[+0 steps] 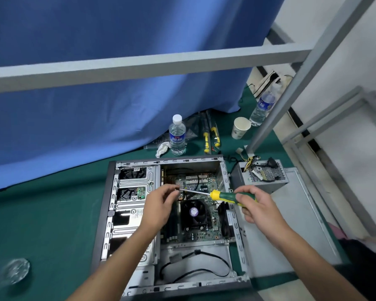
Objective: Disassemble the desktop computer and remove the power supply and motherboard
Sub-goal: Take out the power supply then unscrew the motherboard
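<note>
The open computer case (pixel 109 213) lies flat on a green table mat. Inside it sits the green motherboard (pixel 204 233) with a black CPU fan (pixel 193 212). The grey power supply (pixel 263 177) stands outside the case, to its right, with cables on top. My right hand (pixel 256 203) grips the green and yellow handle of a screwdriver (pixel 224 196), held level above the board. My left hand (pixel 161 203) pinches at the tip of the screwdriver's shaft; whether a screw sits there I cannot tell.
A water bottle (pixel 177 135), a crumpled tissue, two yellow-handled tools (pixel 211 137), a paper cup (pixel 240 127) and a second bottle (pixel 263 107) stand behind the case. The case side panel (pixel 302 224) lies to the right. A grey frame bar (pixel 139 66) crosses overhead. A clear object (pixel 15 271) lies at the left.
</note>
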A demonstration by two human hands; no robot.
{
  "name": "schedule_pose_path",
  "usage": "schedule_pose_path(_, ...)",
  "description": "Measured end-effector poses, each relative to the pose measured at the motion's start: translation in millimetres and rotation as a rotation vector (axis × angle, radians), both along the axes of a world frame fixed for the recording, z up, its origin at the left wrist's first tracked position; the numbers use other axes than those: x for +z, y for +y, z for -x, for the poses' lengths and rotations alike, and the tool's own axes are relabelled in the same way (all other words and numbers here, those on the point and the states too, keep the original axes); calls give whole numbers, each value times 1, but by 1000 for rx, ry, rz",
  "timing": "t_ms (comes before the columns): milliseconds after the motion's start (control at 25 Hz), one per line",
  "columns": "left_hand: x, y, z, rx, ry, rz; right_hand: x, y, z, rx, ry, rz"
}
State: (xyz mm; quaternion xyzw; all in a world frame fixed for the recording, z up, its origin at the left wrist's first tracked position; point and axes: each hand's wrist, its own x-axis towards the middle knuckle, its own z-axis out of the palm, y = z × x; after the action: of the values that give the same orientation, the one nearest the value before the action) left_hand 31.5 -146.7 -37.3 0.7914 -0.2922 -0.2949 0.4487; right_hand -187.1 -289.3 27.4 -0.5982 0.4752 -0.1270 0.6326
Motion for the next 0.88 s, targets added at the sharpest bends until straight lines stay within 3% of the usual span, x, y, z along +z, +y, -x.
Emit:
schedule_pose_path(160, 2, 17, 8, 82, 303, 91, -5, 23, 16, -154, -54, -394)
schedule_pose_path(280, 8, 31, 13, 19, 341, 117, -1, 49, 16, 13, -159, -682)
schedule_pose_path(360, 13, 37, 17, -20, 289, 123, 0, 64, 4, 119, -113, -618)
schedule_pose_path(600, 26, 51, 37, -141, 6, 122, -1, 89, -32, 39, -6, -134)
schedule_pose_path(760, 28, 60, 50, -213, -139, 134, -7, 105, -38, 2, 50, -72)
schedule_pose_path(880, 28, 62, 57, -288, -365, 101, -12, 112, -33, -7, 74, -53)
